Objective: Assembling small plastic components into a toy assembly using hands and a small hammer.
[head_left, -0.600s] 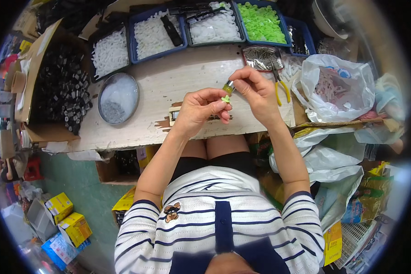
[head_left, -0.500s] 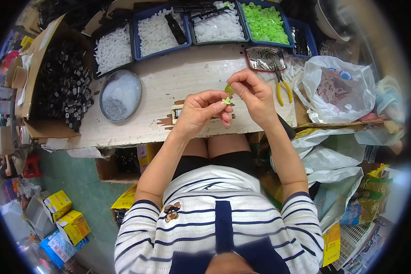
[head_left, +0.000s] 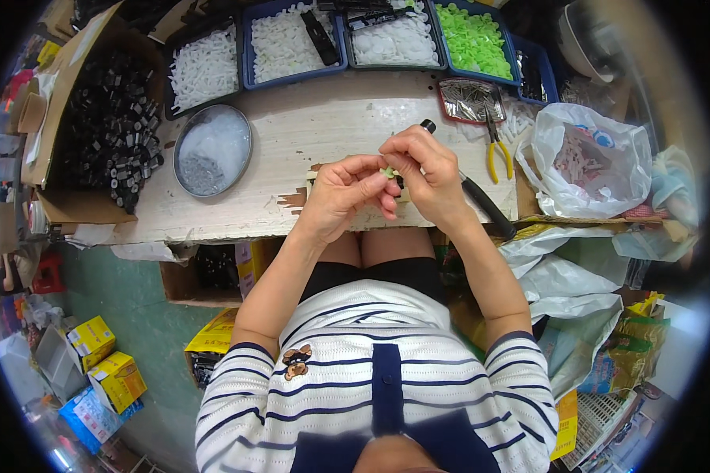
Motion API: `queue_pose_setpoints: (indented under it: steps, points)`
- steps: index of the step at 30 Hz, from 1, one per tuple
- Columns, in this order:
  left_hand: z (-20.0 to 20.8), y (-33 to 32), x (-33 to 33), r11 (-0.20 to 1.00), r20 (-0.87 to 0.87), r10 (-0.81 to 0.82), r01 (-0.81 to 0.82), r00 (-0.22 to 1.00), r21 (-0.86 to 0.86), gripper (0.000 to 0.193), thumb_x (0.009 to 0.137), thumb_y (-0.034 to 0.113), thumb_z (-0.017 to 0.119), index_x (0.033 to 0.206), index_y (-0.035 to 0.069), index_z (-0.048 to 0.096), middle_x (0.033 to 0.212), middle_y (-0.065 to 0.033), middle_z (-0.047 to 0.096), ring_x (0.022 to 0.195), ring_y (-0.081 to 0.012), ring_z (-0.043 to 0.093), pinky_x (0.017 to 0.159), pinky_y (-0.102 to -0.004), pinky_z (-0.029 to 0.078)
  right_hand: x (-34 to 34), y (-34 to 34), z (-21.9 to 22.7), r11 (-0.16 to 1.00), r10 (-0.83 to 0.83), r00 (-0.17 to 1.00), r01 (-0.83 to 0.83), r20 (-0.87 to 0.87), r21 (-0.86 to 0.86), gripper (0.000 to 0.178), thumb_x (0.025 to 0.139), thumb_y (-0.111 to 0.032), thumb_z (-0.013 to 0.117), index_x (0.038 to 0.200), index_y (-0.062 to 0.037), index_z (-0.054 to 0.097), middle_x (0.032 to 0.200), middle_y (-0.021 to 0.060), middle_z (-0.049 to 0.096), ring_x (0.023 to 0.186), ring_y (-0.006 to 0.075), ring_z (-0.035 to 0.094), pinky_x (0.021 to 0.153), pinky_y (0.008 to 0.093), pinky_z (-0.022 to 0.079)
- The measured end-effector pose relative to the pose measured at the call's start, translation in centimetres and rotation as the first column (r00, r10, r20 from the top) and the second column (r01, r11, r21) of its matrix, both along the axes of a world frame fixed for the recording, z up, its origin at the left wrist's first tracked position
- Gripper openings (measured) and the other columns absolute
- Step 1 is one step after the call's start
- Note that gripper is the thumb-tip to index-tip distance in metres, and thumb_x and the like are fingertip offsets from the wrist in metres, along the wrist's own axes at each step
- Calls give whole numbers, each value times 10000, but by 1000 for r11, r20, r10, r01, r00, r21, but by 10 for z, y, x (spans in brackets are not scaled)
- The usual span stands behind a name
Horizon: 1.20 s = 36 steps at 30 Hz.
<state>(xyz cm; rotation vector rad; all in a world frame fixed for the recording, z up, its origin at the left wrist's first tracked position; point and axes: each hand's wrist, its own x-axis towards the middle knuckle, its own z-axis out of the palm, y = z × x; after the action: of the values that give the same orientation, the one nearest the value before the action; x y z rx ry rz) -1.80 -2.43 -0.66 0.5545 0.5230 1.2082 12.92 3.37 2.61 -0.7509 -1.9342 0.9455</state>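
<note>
Over the near part of the worktable, my left hand (head_left: 341, 193) pinches a small light-green plastic piece (head_left: 387, 173) between thumb and forefinger. My right hand (head_left: 427, 175) is closed right against it, thumb and fingertips meeting at the same piece. Fingers cover most of it, and whatever else the right fingertips hold is hidden. Under and beside the right hand lies a black-handled tool (head_left: 487, 206), partly covered by that hand. Beneath the hands, a small light-coloured object on the table is mostly hidden.
Trays of white parts (head_left: 296, 49) and bright green parts (head_left: 473, 41) line the table's back. A round metal dish (head_left: 213, 150) and a carton of black parts (head_left: 122, 126) stand left. To the right are yellow-handled pliers (head_left: 498, 154), a red-rimmed pin tray (head_left: 472, 101) and a plastic bag (head_left: 592, 162).
My right hand has moved left and slightly down, bringing the yellowish-green piece in its fingertips against the light-green one. My left hand stays nearly still. The view has shifted slightly.
</note>
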Motion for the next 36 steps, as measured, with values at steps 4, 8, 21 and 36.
queue_pose_setpoints:
  steps: [4,8,21,36]
  points:
    - [-4,-4,-2,997,-60,73,-74,995,-1,210,888,75,539,1074,-17,573,809,-126,623,639,-165,623,555,-326,562,-2,-5,-3,968,-37,998,22,54,251,182,703,40,600,873,-24,605,805,84,581,711,246,579,608,323,455]
    - [-12,-8,-4,996,57,88,-86,995,-31,187,892,87,537,1051,6,591,780,-107,619,612,-155,612,515,-319,555,-1,-10,-5,915,-80,994,42,78,401,265,640,39,605,892,-39,624,834,79,604,730,248,587,633,340,456]
    - [-6,-26,-9,974,42,220,-217,975,-65,223,901,154,543,1066,17,603,725,-57,592,540,-92,533,431,-233,458,-11,-17,-7,916,6,996,-44,94,398,166,696,-38,681,848,-31,615,783,62,594,676,217,554,585,327,390]
    - [-22,-23,-23,744,-744,668,-45,20,667,111,662,110,706,752,76,651,899,-10,593,946,-205,470,807,-352,279,-10,-3,-14,863,12,729,-353,684,361,167,651,-13,602,802,-56,545,841,63,535,843,232,499,701,393,339]
